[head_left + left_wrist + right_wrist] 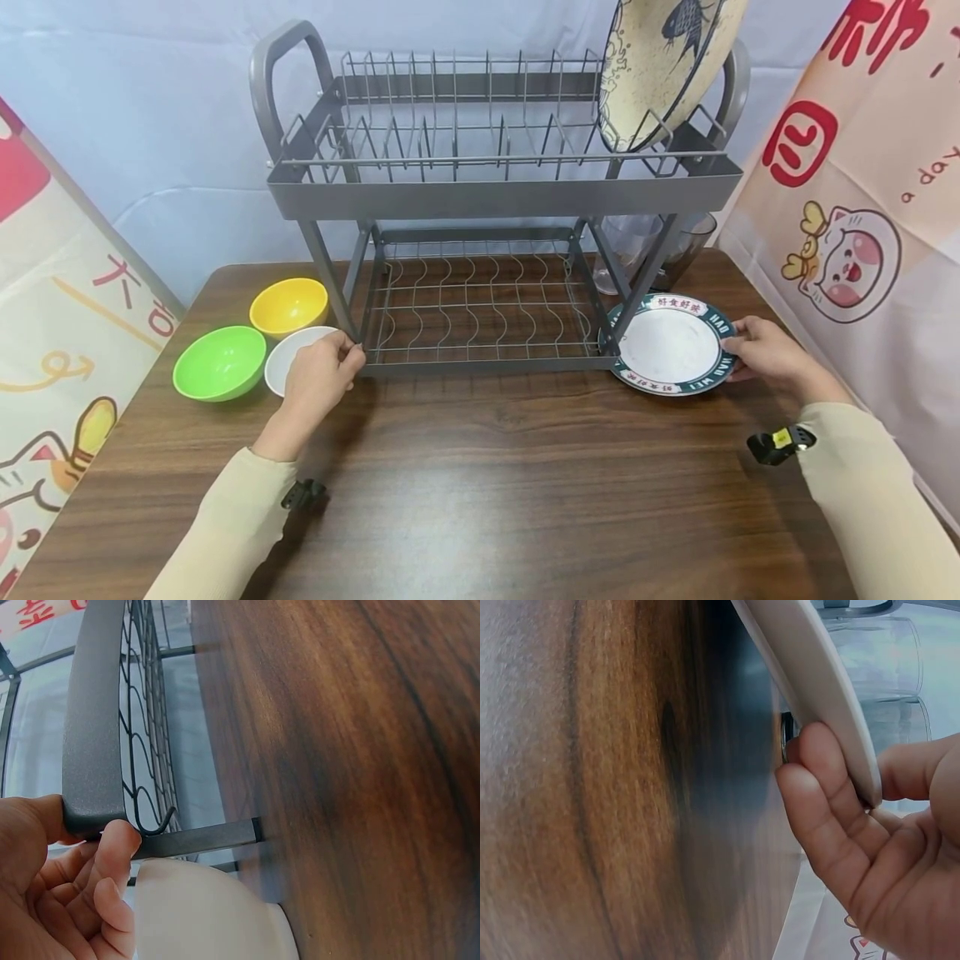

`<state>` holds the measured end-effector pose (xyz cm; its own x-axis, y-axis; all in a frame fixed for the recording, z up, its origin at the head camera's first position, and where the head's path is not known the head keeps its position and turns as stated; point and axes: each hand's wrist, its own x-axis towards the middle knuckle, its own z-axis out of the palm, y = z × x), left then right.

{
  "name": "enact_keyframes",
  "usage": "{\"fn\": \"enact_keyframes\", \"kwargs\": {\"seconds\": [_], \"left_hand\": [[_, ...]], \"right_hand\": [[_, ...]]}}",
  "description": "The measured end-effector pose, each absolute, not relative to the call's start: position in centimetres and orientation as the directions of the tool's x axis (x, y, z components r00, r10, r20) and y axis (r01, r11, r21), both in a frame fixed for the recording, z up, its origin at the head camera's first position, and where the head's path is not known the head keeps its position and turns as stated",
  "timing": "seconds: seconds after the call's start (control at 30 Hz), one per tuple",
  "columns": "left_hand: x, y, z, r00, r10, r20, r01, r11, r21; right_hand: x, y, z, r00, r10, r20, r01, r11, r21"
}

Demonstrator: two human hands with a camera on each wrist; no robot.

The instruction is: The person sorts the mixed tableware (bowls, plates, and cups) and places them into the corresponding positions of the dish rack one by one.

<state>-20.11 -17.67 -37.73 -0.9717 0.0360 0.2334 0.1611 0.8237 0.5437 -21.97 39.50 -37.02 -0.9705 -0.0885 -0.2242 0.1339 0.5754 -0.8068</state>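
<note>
A grey two-tier dish rack (502, 198) stands on the wooden table. At its lower left front corner my left hand (321, 371) grips the frame; the left wrist view has thumb and fingers (118, 844) pinching the bar end. On the right, my right hand (772, 354) holds the rim of a white plate (667, 346) with a green lettered border. In the right wrist view the thumb lies on one face of the plate (817, 675) and fingers (825, 754) on its underside. The plate's left edge lies behind the rack's right leg.
A patterned plate (660, 67) stands in the upper tier at right. Left of the rack are a yellow bowl (289, 307), a green bowl (220, 364) and a white bowl (288, 354) partly behind my left hand. A clear glass (611, 258) and a dark glass (686, 246) stand behind the right side.
</note>
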Motion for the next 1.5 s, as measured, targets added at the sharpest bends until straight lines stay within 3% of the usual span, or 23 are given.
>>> {"fn": "enact_keyframes", "kwargs": {"seconds": [0.3,1.13,1.5], "left_hand": [[-19.9,-17.8,-37.8,-0.970,0.038,0.241,0.168,0.822,0.545],[-19.9,-17.6,-37.4,-0.974,0.039,0.224,0.158,0.824,0.544],[-20.0,-17.5,-37.4,-0.975,0.035,0.220,0.153,0.824,0.545]], "right_hand": [[-22.0,39.3,-36.9,-0.962,-0.066,-0.265,0.167,0.626,-0.762],[-20.8,39.5,-35.5,-0.983,-0.075,-0.169,0.088,0.617,-0.782],[-20.0,38.9,-34.0,-0.987,-0.011,-0.159,0.121,0.603,-0.789]]}}
